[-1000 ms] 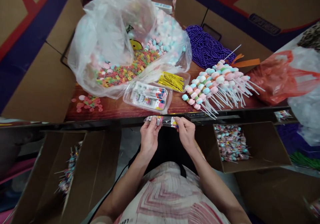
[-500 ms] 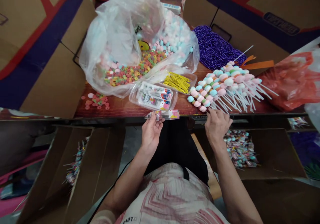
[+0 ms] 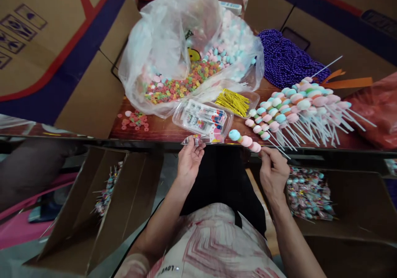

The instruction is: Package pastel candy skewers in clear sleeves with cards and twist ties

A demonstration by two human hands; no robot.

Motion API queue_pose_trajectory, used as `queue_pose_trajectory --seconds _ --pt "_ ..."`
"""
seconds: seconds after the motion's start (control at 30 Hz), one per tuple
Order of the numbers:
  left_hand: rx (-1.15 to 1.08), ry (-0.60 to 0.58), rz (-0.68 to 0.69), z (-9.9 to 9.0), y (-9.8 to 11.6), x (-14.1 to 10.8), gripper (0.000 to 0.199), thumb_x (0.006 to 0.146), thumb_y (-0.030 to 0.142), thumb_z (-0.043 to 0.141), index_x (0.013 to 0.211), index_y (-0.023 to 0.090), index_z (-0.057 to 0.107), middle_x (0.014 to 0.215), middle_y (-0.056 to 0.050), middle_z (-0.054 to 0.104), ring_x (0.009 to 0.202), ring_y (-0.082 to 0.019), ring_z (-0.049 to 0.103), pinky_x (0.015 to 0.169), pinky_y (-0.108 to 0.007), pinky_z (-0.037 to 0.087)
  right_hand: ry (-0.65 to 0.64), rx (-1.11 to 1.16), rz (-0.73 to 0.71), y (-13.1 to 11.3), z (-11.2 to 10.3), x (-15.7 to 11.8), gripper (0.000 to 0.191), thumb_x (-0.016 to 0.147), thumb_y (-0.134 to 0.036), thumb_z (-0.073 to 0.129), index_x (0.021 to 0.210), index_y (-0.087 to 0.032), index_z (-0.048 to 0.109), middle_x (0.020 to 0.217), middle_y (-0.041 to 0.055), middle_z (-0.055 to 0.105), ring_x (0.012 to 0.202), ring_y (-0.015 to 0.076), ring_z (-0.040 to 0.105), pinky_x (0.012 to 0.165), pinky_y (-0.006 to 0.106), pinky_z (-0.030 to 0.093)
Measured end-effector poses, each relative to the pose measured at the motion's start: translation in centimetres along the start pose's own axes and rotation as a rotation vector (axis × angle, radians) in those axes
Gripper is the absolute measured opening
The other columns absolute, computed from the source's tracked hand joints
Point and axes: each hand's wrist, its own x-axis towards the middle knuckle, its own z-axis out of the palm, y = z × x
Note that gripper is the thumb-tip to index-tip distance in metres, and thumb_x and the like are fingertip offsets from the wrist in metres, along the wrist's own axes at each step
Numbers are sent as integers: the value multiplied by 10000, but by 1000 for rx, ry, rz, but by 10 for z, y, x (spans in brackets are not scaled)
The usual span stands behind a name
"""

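One clear printed plastic sleeve (image 3: 216, 136) in the left hand (image 3: 190, 162), one skewer of rounded pink and blue sweets (image 3: 247, 141) in the right hand (image 3: 274, 171). Two shallow clear plastic trays (image 3: 177, 121) near the centre. Two large, purple-striped brown cardboard boxes (image 3: 93, 90) at 10 and 2 o'clock. At least two open brown cartons (image 3: 130, 195) at 8 and 4. One heap of pastel skewers (image 3: 302, 104) at 3, too overlapped to count
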Motion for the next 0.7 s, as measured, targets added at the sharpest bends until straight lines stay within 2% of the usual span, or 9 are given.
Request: queue_pose_trajectory --seconds 0.2,0.33,0.53,0.7 --pt "23 -35 38 -3 -1 3 281 719 375 832 772 169 648 691 10 702 652 -109 680 692 -233 450 -41 -135 -162 -9 -5 2 166 970 -229 537 899 -212 686 800 14 718 750 164 636 794 335 365" --pt "35 -59 134 -6 -4 5 317 691 403 845 756 172 637 694 16 707 647 -107 680 700 -233 452 -119 -239 -190 -11 -9 4 202 982 -267 520 902 -233 703 847 26 744 781 178 645 840 364 342" --pt "55 -30 270 -8 -2 8 318 696 410 838 778 186 627 741 5 726 674 -120 697 717 -246 463 -294 -53 -143 -10 -11 3 236 992 -289 486 916 -229 702 816 25 731 785 182 669 806 352 384" --pt "74 -86 307 -12 1 12 360 679 455 838 806 190 631 760 -3 727 706 -146 717 718 -258 485 -360 28 -95 -7 -10 2 196 970 -283 523 918 -234 705 802 10 718 756 168 665 777 332 392"
